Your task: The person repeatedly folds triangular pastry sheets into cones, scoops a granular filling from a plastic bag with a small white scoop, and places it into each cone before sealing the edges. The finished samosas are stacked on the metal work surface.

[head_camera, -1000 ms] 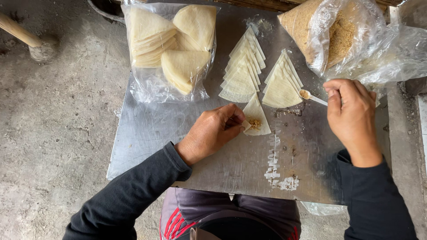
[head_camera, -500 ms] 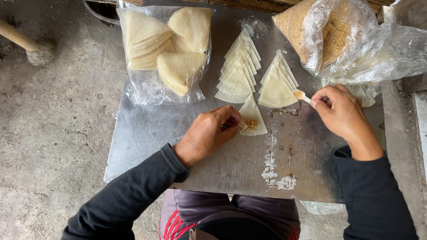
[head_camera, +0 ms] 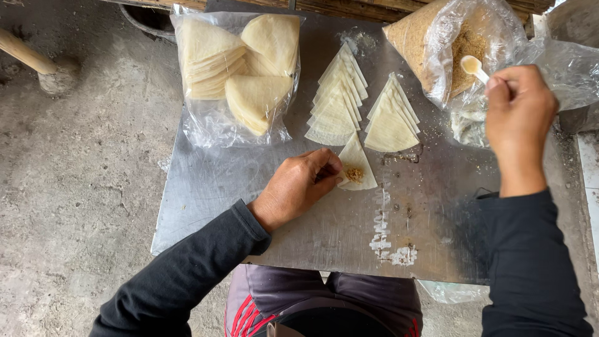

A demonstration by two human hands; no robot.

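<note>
Bare concrete floor (head_camera: 75, 187) surrounds your metal table (head_camera: 249, 187). Your left hand (head_camera: 298, 187) pinches the triangular wrapper (head_camera: 359, 163) with its dab of filling near the table's middle; your right hand (head_camera: 518, 115), fingers closed on a small spoon (head_camera: 474, 66), hovers at the filling bag (head_camera: 455, 43) by the far right corner.

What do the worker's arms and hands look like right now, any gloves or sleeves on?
No gloves: the left hand and the right hand are both bare, with no rings, watch or bands visible. Both arms wear long dark, near-black sleeves, left sleeve and right sleeve, of soft plain fabric with no visible markings, each ending in a snug cuff at the wrist.
</note>
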